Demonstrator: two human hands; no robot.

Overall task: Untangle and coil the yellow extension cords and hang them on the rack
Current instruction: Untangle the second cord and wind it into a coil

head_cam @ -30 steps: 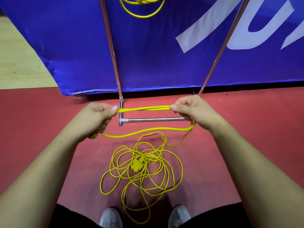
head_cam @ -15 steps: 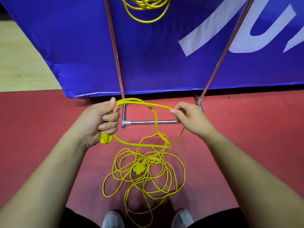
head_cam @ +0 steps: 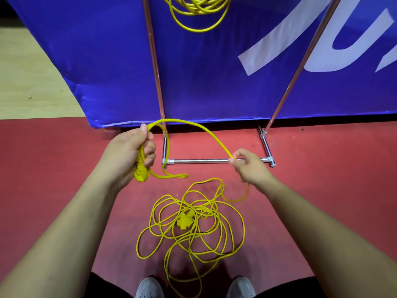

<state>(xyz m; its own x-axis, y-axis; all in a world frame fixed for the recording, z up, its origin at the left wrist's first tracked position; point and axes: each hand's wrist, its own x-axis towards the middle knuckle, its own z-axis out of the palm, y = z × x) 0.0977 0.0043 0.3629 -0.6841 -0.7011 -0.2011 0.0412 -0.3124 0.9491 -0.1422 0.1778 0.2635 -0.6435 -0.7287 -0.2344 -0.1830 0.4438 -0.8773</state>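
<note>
**Cord arc held between hands, tangle on floor**

Backdrop: blue fabric banner [head_cam: 204, 82] behind the chrome tube rack [head_cam: 199, 161]. The red floor [head_cam: 322, 190] is open on both sides. At the top edge hangs a coiled yellow cord [head_cam: 197, 16]. The tangled yellow extension cord [head_cam: 214, 233] lies between the rack base and the grey shoes [head_cam: 150, 288]. The left hand [head_cam: 131, 151] grips gathered loops and the yellow plug [head_cam: 140, 176]. The right hand [head_cam: 249, 166] pinches the cord arc.

The tangled extension cord [head_cam: 184, 223] is bright yellow, as is the hung coil [head_cam: 197, 5]. The floor [head_cam: 322, 201] is red, with pale wooden boards [head_cam: 28, 72] beyond. The banner [head_cam: 204, 72] is deep blue with white lettering. The rack's base bar [head_cam: 204, 161] is silver and the shoes [head_cam: 148, 288] are grey.
</note>
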